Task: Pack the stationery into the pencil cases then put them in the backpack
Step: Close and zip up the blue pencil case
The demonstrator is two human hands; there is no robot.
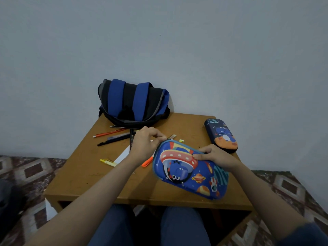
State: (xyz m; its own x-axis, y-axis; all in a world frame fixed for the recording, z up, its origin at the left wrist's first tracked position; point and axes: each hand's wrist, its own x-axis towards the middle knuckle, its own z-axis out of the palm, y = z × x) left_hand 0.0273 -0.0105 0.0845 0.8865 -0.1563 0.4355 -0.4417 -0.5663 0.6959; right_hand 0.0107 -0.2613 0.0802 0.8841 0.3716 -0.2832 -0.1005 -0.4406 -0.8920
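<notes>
Both hands — left hand (144, 145), right hand (215, 156) — grasp the pencil case (190, 171), lying diagonally from far-left to near-right.

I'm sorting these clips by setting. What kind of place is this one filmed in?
Probably a room in a home, not a classroom or office: a low wooden table pushed against a plain painted wall, standing on a patterned floor covering. A backpack and pencil cases suggest schoolwork is packed here.
</notes>
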